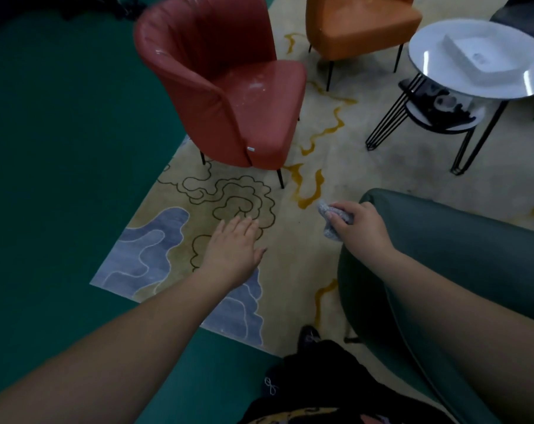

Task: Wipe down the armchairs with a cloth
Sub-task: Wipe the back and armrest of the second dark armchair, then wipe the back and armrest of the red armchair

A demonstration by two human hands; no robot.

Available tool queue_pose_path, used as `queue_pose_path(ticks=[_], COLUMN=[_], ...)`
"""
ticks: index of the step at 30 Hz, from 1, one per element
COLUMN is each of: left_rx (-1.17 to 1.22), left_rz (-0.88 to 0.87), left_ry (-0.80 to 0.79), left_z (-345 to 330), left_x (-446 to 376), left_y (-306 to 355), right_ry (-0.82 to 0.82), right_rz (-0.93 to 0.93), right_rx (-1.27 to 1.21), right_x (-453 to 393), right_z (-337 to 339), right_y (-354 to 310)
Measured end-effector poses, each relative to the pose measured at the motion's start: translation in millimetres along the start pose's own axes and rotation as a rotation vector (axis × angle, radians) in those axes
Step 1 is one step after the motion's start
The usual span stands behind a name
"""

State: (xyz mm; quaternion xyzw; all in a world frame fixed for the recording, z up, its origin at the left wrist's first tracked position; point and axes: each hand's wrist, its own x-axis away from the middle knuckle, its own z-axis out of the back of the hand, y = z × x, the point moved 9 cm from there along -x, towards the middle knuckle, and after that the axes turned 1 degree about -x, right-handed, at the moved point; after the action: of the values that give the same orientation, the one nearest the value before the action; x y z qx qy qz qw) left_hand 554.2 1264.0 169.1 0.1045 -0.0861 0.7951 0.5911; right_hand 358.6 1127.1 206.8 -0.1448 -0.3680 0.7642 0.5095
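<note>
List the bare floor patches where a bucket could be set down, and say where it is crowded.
Free: the rug between the red armchair and green armchair; the green floor left of it. Crowded: around the round table and orange armchair.

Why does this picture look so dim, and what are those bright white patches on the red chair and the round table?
Head view: the room is dimly lit and the edges darken, most on the left. The white patches are glare from overhead light on the glossy red armchair and the round table. The wide lens bends the scene. The cloth in the right hand looks soft.
</note>
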Motion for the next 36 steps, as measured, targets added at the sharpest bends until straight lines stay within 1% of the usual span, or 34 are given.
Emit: queue_pose_path(ticks=[5,8,11,17,20,24,29,32,36], left_rx=[0.002,-0.003,-0.024,-0.007,-0.003,0.001,0.005,0.015,-0.011], left_rz=[-0.056,-0.035,-0.041,-0.024,-0.006,-0.016,-0.052,-0.074,-0.101], left_ry=[0.005,-0.002,-0.047,-0.016,-0.008,-0.019,-0.013,-0.044,-0.068], left_z=[12.3,19.9,25.3,49.3,59.0,67.4,80.1,84.7,88.1], left_x=[-53.5,-90.2,-123.3,-183.6,-217.9,-276.5,-363.1,-411.5,-470.2], left_y=[-6.4,-16.0,-23.2,-46.9,-65.0,-86.1,-108.1,-119.8,-129.6], right_ry=[0.031,0.037,0.021,-0.026,-0.006,0.012,0.041,0.024,0.059], right_rz=[-0.043,-0.045,-0.062,-0.071,-0.067,-0.081,-0.121,-0.134,-0.145], right_rx=[0.019,0.016,-0.007,-0.014,-0.017,-0.033,0.011,0.026,0.055], right_x=[-55.9,-102.0,-142.4,-203.6,-239.6,-298.7,-375.3,-415.6,-463.4], right_z=[5.9,5.6,0.0,-9.2,-7.0,-9.1,-5.6,1.2,14.7], right_y=[0.3,-3.3,-7.6,-11.8,-16.6,-22.7,-31.9,-38.6,-41.9])
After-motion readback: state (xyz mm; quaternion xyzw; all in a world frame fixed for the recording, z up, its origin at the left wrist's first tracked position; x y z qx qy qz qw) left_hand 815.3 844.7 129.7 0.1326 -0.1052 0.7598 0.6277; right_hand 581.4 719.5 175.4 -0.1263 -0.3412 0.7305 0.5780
